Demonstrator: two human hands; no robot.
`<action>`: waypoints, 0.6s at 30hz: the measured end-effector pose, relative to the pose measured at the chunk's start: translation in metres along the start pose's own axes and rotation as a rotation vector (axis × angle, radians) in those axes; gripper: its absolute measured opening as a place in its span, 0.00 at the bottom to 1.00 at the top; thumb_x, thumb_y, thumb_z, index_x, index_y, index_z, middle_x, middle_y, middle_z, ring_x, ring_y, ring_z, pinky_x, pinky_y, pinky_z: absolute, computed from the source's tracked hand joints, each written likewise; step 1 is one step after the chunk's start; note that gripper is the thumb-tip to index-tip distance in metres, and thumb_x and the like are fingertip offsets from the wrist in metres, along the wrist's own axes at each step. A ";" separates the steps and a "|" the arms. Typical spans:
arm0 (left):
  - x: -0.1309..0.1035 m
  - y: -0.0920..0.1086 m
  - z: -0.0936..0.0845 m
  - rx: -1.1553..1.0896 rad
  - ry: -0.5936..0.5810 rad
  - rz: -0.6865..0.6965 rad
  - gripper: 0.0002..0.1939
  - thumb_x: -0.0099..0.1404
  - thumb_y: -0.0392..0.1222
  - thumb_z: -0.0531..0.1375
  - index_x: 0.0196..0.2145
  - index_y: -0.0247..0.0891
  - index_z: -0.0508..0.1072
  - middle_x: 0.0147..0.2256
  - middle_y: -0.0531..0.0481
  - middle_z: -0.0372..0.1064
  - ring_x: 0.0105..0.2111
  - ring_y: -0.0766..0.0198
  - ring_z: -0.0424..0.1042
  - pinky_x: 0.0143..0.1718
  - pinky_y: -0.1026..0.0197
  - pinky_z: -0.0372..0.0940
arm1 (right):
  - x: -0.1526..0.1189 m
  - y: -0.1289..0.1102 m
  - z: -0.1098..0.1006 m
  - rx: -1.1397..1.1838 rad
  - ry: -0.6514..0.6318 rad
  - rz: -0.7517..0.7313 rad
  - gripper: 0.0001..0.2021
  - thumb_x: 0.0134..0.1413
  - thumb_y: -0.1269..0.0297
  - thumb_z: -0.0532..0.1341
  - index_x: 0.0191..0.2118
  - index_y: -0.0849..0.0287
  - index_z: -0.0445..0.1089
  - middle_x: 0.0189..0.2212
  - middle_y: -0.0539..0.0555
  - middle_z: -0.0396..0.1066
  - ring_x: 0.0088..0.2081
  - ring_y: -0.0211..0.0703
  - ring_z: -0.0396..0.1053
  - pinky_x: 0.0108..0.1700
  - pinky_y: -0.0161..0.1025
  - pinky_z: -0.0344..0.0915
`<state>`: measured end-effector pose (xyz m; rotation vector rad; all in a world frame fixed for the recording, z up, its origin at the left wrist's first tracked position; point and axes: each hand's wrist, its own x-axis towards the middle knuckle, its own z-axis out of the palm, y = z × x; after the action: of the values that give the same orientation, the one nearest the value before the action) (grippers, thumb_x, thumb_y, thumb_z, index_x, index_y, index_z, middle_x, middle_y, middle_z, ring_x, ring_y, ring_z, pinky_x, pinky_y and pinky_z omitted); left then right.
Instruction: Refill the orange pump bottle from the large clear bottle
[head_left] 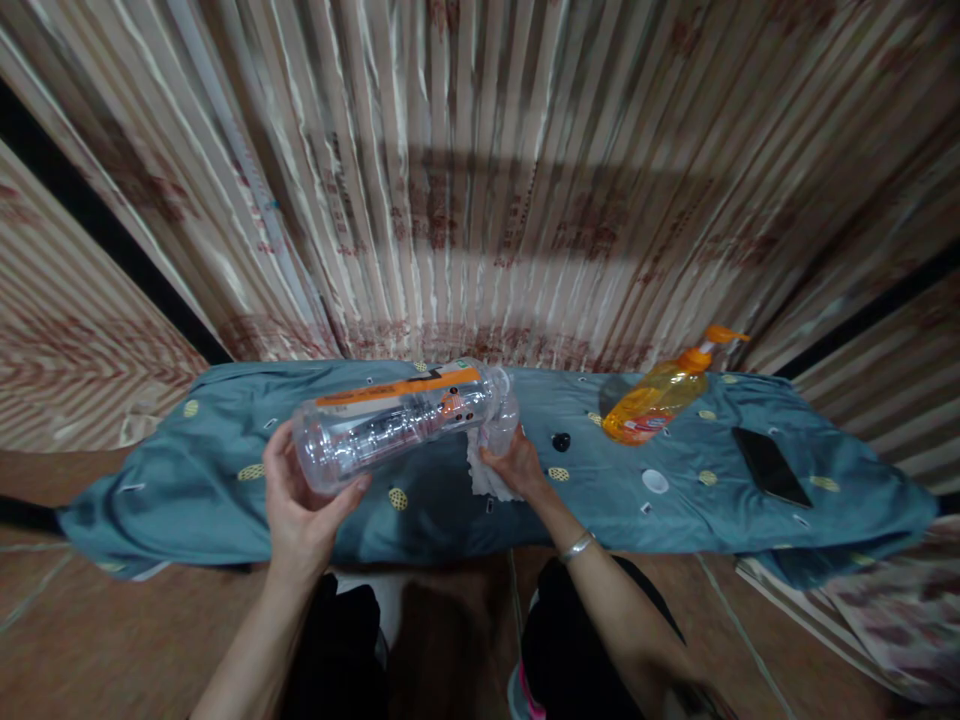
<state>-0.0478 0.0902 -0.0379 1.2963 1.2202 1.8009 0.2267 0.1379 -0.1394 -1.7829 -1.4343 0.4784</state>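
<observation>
A: Left hand (300, 505)?
B: Cupped round the base end of a clear plastic bottle (401, 420), thumb on the near side, fingers wrapped behind. Firm hold.

A: Position of bottle?
B: Held on its side, raised just above the surface (225, 470), base toward the left, neck end toward the right. Orange label strip along the upper side. Empty, by appearance.

A: Right hand (517, 465)?
B: Closed on a white cloth (491, 470), bunched and pressed against the neck end of the bottle. Fingers curled into the cloth; tips hidden by it. Silver bangle (577, 546) at the wrist.

A: Surface?
B: Low, covered by a blue-grey cloth cover (420, 500) with small yellow dots, edges hanging over the front.

A: Other items noted?
B: Orange pump bottle (664, 392), well to the right of the hands, seen leaning, pump head at top right. Small black cap (561, 441) just right of the right hand, lying apart from it. White round lid (655, 481) further right, flat on the cover. Dark phone (771, 466) near the right end, face up, well apart from the rest.

A: Surroundings?
B: Striped curtain (480, 180) directly behind. Reddish-brown floor (112, 620) in front. Knees in dark trousers (345, 640) below the front edge.
</observation>
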 end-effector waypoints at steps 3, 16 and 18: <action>0.000 0.000 0.000 -0.010 0.006 -0.011 0.49 0.40 0.49 0.80 0.59 0.45 0.67 0.56 0.41 0.70 0.57 0.41 0.73 0.57 0.42 0.72 | 0.000 -0.001 0.000 0.004 -0.005 -0.002 0.27 0.49 0.62 0.71 0.56 0.54 0.69 0.47 0.57 0.83 0.50 0.57 0.83 0.54 0.50 0.78; 0.000 0.001 0.000 -0.014 0.000 0.019 0.48 0.40 0.44 0.79 0.57 0.44 0.66 0.54 0.42 0.72 0.53 0.46 0.75 0.52 0.49 0.74 | 0.000 -0.001 -0.001 -0.017 0.001 0.003 0.26 0.48 0.62 0.72 0.54 0.56 0.69 0.45 0.58 0.83 0.48 0.58 0.83 0.53 0.50 0.78; 0.000 0.000 0.000 -0.012 0.002 0.034 0.48 0.40 0.44 0.79 0.57 0.44 0.67 0.53 0.42 0.73 0.52 0.47 0.76 0.52 0.49 0.75 | 0.000 0.000 0.000 -0.018 0.013 -0.001 0.26 0.47 0.62 0.72 0.54 0.55 0.69 0.45 0.58 0.83 0.48 0.58 0.83 0.52 0.50 0.78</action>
<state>-0.0481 0.0906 -0.0377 1.3159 1.1938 1.8311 0.2265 0.1381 -0.1395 -1.7960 -1.4346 0.4545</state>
